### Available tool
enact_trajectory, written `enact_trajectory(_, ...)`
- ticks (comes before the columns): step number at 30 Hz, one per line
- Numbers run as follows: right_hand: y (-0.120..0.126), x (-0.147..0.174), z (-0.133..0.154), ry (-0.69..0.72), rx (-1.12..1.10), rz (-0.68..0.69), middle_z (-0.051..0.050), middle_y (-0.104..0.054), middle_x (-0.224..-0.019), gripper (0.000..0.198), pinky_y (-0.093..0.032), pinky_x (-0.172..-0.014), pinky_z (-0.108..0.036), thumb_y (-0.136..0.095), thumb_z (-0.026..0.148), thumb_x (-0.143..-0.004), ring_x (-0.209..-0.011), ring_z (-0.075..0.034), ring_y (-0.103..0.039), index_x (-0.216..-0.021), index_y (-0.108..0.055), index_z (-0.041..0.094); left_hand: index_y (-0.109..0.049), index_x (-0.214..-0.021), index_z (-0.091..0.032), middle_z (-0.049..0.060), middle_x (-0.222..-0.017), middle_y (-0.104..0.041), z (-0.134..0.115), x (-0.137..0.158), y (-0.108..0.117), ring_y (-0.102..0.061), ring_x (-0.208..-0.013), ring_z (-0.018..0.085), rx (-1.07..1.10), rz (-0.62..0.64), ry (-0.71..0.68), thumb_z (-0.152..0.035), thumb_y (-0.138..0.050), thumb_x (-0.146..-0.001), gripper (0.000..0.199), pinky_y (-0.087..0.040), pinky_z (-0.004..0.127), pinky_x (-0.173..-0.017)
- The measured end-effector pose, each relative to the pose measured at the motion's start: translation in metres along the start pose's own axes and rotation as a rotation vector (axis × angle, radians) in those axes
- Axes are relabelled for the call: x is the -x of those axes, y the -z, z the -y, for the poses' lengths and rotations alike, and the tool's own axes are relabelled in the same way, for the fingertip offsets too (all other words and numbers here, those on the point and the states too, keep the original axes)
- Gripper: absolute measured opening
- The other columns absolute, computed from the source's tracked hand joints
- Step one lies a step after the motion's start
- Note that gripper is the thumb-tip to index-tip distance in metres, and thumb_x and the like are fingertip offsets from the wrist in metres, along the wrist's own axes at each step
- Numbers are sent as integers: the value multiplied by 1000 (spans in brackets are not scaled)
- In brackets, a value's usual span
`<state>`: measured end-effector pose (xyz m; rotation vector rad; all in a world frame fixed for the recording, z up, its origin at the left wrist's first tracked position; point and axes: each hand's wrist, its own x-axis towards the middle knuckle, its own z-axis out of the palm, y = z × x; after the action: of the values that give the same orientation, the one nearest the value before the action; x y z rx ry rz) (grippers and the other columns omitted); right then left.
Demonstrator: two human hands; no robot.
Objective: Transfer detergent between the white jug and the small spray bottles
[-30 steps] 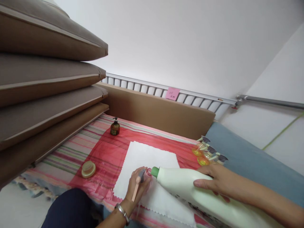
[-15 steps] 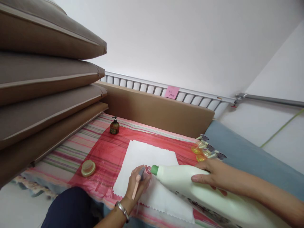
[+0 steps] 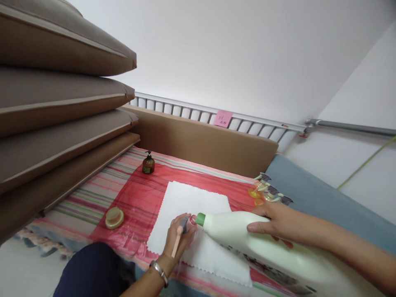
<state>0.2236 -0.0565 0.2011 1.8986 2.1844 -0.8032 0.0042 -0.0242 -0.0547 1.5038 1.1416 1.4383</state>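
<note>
My left hand (image 3: pixel 180 235) is closed around a small clear pink bottle (image 3: pixel 192 227). A grey and peach piece (image 3: pixel 179 233) shows against my fingers; how it joins the bottle is hidden. Gripped by my right hand (image 3: pixel 275 225), a large pale green bottle (image 3: pixel 235 231) lies tipped almost level. Its green spout (image 3: pixel 200 219) points left, right at the pink bottle's round mouth. Whether liquid flows cannot be made out. Beneath both hands a white cloth with a zigzag edge (image 3: pixel 182 198) rests on a red see-through sheet (image 3: pixel 136 202).
A brown pump bottle (image 3: pixel 148 164) stands at the back left. Nearer me sits a round cream cap (image 3: pixel 114 218). Several small yellowish bottles with grey tops (image 3: pixel 262 189) are at right. Stacked brown cushions (image 3: pixel 68 86) rise on the left; a brown panel (image 3: pixel 201 138) closes the back.
Both hands keep their hold, with the spout still at the pink bottle's mouth. The whole view has shifted very slightly; little else differs.
</note>
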Motion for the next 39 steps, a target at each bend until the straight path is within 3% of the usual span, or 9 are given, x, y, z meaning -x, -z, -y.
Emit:
enact_trajectory(27,6,0,3,-3,-15,32,0,-54,-56,34,-36,-38,-21,-57,51,-74,-45,-12,-49,-69,-57,17,-62,-107,-23,8,-112,-64,4,3,-1,-57,-107,24,-26,-11,13,-41,-65,-73,39,-44,41,-97)
enact_trajectory(39,8,-1,5,3,-8,41,0,-54,-55,34,-36,-39,-22,-57,51,-74,-45,-12,-49,-66,-55,18,-59,-111,-22,9,-118,-60,3,4,0,-55,-110,24,9,6,80,-42,-64,-74,43,-42,40,-99)
